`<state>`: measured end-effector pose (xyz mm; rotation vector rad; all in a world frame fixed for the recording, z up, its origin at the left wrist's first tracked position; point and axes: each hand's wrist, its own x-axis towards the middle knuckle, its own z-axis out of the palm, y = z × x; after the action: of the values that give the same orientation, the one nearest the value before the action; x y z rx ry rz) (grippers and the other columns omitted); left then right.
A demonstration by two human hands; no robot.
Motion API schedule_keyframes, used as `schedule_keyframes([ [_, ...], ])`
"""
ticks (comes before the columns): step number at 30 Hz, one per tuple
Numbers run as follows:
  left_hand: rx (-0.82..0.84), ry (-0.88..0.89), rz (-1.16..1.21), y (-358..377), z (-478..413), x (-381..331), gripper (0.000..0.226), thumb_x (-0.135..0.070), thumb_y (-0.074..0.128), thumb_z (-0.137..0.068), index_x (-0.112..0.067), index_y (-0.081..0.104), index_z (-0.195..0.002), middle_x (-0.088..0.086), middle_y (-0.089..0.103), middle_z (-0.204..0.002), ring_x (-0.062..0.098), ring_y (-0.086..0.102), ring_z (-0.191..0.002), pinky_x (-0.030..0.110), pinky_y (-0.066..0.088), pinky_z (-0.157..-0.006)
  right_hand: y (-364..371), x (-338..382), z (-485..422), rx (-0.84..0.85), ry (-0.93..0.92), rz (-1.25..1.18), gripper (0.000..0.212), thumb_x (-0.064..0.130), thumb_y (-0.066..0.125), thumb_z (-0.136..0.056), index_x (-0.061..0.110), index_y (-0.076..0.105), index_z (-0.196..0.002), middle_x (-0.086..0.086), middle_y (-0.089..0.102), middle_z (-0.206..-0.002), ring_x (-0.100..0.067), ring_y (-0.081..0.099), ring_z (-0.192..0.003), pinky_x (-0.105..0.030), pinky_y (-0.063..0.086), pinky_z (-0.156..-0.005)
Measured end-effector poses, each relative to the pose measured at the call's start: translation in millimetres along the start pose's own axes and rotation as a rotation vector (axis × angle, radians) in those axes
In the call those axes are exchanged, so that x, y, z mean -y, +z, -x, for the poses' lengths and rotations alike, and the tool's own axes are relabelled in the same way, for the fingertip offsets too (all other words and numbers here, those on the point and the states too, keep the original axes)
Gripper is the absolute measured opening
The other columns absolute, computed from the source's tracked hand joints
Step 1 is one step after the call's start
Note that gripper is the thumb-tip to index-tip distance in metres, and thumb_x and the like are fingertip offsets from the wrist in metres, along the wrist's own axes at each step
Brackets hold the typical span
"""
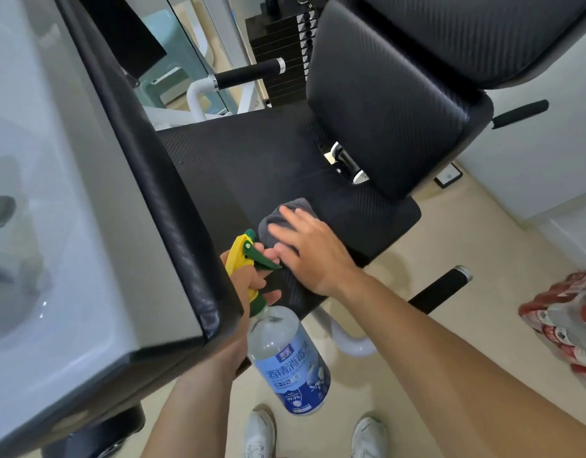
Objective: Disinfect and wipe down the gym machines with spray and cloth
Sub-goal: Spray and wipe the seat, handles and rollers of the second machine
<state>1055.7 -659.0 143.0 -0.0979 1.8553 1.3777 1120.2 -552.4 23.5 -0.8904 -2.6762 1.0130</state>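
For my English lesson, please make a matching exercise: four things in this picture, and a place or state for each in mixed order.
1. clear spray bottle with blue label
2. dark grey cloth
3. black padded seat
4. white shoes

a. on the floor
b. under the right hand
c. gripped by the left hand
d. beneath the cloth

Pairs: 1-c, 2-b, 3-d, 4-a

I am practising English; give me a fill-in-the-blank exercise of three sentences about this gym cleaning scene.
1. The right hand presses a grey ____ onto the black seat pad.
2. The left hand grips a spray bottle with a ____ label.
3. The person's shoes are ____.
Missing words: cloth; blue; white.
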Motion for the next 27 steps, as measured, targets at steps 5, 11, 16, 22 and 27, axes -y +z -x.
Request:
schedule_keyframes([
  [5, 0.150, -0.061, -0.012, 0.1, -20.0, -21.5, 0.054, 0.026, 0.029, -0.090, -0.009, 0.068, -0.081, 0.006, 0.076, -0.073, 0.027, 0.072, -0.090, 0.035, 0.050, -0.063, -15.1, -35.9, -32.2, 0.139, -0.012, 0.134, 0.048, 0.032, 0.033, -0.107, 0.025, 0.033, -0.154, 0.005, 0.010, -0.167, -0.014, 0.010, -0.153, -0.040, 0.017, -0.122],
  [11, 0.233, -0.168, -0.008, -3.8, -46.1, -26.5, 0.052, 0.017, 0.035, -0.087, -0.012, 0.078, -0.087, 0.007, 0.079, -0.093, 0.029, 0.071, -0.112, 0.036, 0.047, -0.068, -17.3, -49.1, -93.2, -0.002, 0.242, 0.082, 0.048, 0.028, 0.027, -0.108, 0.020, 0.029, -0.155, -0.001, 0.010, -0.167, -0.018, 0.011, -0.153, -0.041, 0.015, -0.123],
  [16, 0.267, -0.095, -0.012, -5.6, -46.6, -30.6, 0.046, 0.003, 0.049, -0.069, -0.010, 0.071, -0.106, 0.010, 0.078, -0.107, 0.022, 0.074, -0.109, 0.029, 0.055, -0.061, -1.1, -14.2, -31.1, 0.049, -0.004, 0.155, 0.048, 0.023, 0.037, -0.103, 0.025, 0.034, -0.150, 0.000, 0.019, -0.165, -0.021, 0.021, -0.150, -0.044, 0.028, -0.119],
  [22, 0.304, -0.032, -0.063, -7.9, -45.9, -44.4, 0.050, 0.000, 0.047, -0.059, -0.010, 0.070, -0.102, 0.012, 0.078, -0.107, 0.024, 0.075, -0.108, 0.027, 0.054, -0.053, -4.7, -20.0, -11.1, 0.133, -0.132, 0.151, 0.052, 0.021, 0.044, -0.102, 0.026, 0.033, -0.152, 0.005, 0.018, -0.166, -0.016, 0.016, -0.152, -0.038, 0.022, -0.121],
  [27, 0.303, -0.039, -0.056, -13.1, -53.0, -48.1, 0.056, -0.001, 0.046, -0.050, -0.011, 0.072, -0.098, 0.011, 0.079, -0.106, 0.025, 0.075, -0.108, 0.025, 0.054, -0.050, -6.3, -40.6, -96.8, 0.007, 0.185, 0.090, 0.049, 0.026, 0.033, -0.107, 0.020, 0.028, -0.155, 0.000, 0.012, -0.167, -0.020, 0.010, -0.153, -0.044, 0.018, -0.122],
])
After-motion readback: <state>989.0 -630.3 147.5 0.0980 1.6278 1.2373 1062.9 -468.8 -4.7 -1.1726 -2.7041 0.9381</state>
